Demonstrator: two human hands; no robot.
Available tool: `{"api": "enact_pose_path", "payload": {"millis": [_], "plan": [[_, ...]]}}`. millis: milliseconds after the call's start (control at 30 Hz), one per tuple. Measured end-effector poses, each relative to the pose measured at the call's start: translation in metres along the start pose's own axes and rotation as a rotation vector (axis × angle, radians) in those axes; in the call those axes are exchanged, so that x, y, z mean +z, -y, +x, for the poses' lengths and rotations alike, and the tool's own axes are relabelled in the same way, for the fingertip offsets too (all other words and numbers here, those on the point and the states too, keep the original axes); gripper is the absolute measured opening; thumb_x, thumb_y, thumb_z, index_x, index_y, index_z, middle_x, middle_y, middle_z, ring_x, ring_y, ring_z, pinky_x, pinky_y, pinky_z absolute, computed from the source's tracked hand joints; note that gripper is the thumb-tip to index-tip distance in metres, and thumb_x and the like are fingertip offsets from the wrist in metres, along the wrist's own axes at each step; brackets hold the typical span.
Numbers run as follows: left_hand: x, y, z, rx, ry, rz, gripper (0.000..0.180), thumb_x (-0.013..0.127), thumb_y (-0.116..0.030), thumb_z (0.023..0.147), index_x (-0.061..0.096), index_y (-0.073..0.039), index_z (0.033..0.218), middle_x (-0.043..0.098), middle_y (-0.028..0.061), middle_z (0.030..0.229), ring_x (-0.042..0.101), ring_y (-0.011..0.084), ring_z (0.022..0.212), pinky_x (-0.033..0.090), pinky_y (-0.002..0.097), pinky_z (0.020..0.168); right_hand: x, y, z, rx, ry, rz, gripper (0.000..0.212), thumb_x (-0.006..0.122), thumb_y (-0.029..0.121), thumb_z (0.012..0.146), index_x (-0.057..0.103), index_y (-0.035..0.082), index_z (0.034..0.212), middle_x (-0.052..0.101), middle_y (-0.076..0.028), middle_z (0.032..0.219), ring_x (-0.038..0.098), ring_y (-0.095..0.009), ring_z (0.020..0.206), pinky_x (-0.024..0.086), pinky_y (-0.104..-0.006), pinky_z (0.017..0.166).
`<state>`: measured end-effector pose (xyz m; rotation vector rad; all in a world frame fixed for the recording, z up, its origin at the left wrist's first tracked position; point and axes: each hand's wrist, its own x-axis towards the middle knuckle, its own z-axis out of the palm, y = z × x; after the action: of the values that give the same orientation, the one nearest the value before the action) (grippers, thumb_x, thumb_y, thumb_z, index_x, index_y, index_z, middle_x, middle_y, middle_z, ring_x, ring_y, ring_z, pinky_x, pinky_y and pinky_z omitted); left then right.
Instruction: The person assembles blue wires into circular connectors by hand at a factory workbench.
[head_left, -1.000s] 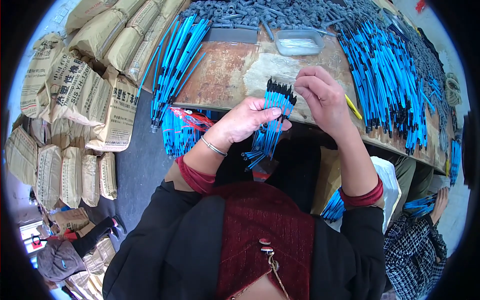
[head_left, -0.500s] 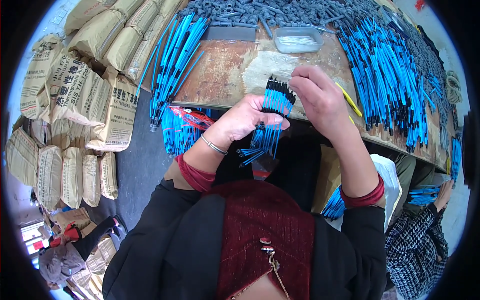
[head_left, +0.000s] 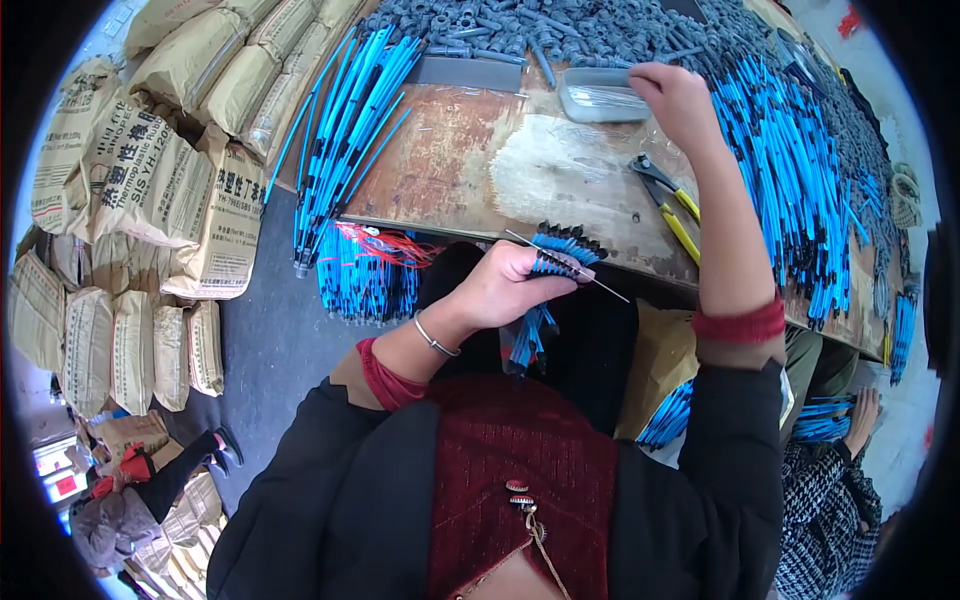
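Note:
My left hand (head_left: 505, 288) is closed around a bundle of short blue tubes with black ends (head_left: 565, 245), held in front of the table's near edge. The tubes lie tilted, with their lower ends hanging below the hand. A thin metal rod (head_left: 606, 288) crosses the bundle and sticks out on both sides. Over the table, my right hand (head_left: 680, 105) is at the right end of a clear plastic box (head_left: 600, 108) that contains thin pale wires. Its fingers are curled, and whatever they hold is hidden.
Pliers with yellow handles (head_left: 680, 215) lie on the wooden table (head_left: 440, 160). Piles of blue tubes (head_left: 785, 170) and tubes at the left (head_left: 355, 130) flank it. Grey fittings (head_left: 580, 35) cover the back. Paper sacks (head_left: 150, 180) are stacked left. A co-worker's hand (head_left: 862, 415) is at right.
My right hand has gone from the bundle up to the plastic box, uncovering the pliers. The bundle has tipped over in my left hand, and the metal rod across it now shows.

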<state>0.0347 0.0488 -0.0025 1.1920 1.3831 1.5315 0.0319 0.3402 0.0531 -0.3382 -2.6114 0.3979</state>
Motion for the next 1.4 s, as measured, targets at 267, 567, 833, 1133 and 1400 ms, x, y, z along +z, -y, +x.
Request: {"api": "enact_pose_path", "payload": {"millis": [267, 567, 833, 1133, 1400], "plan": [[0.0, -0.006, 0.005, -0.114, -0.064, -0.202, 0.018, 0.057, 0.007, 0.082, 0.064, 0.0, 0.096, 0.066, 0.0101, 0.1, 0.061, 0.0158, 0.094, 0.048, 0.0299, 0.084, 0.037, -0.005, 0.049, -0.034, 0.444, -0.394, 0.016, 0.064, 0.012, 0.071, 0.069, 0.008, 0.086, 0.066, -0.014, 0.082, 0.063, -0.031, 0.079, 0.051, -0.0378, 0.072], [0.001, -0.012, 0.011, -0.136, -0.095, -0.216, 0.015, 0.055, 0.004, 0.085, 0.062, 0.001, 0.097, 0.066, 0.0099, 0.097, 0.061, 0.0159, 0.092, 0.048, 0.03, 0.083, 0.03, 0.002, 0.037, -0.181, 0.443, -0.466, 0.015, 0.061, 0.014, 0.076, 0.068, 0.008, 0.088, 0.066, -0.015, 0.084, 0.064, -0.029, 0.079, 0.051, -0.0379, 0.072], [0.002, -0.007, 0.011, -0.2, -0.145, -0.399, 0.018, 0.058, -0.001, 0.085, 0.061, -0.002, 0.102, 0.066, 0.0083, 0.095, 0.062, 0.0152, 0.09, 0.048, 0.0293, 0.082, -0.051, 0.074, -0.024, 0.062, -0.373, 0.632, 0.017, 0.051, 0.012, 0.088, 0.061, -0.001, 0.082, 0.064, -0.012, 0.078, 0.064, -0.023, 0.076, 0.05, -0.0352, 0.069], [0.008, -0.004, 0.0, 0.015, -0.109, -0.298, 0.021, 0.059, -0.006, 0.086, 0.063, -0.003, 0.106, 0.066, 0.006, 0.097, 0.061, 0.013, 0.09, 0.048, 0.0273, 0.082, -0.014, 0.169, -0.172, -0.368, 0.335, 1.338, 0.005, 0.053, 0.006, 0.085, 0.053, 0.003, 0.081, 0.061, -0.016, 0.098, 0.059, -0.025, 0.089, 0.047, -0.0378, 0.078], [0.012, -0.006, -0.01, 0.023, -0.19, -0.074, 0.016, 0.059, -0.005, 0.084, 0.067, -0.002, 0.099, 0.068, 0.0044, 0.094, 0.061, 0.0104, 0.089, 0.047, 0.0261, 0.082, -0.066, 0.176, -0.188, -0.339, -0.106, 1.255, 0.004, 0.054, 0.001, 0.085, 0.053, -0.001, 0.082, 0.059, -0.017, 0.097, 0.06, -0.025, 0.074, 0.049, -0.0338, 0.07]]}}
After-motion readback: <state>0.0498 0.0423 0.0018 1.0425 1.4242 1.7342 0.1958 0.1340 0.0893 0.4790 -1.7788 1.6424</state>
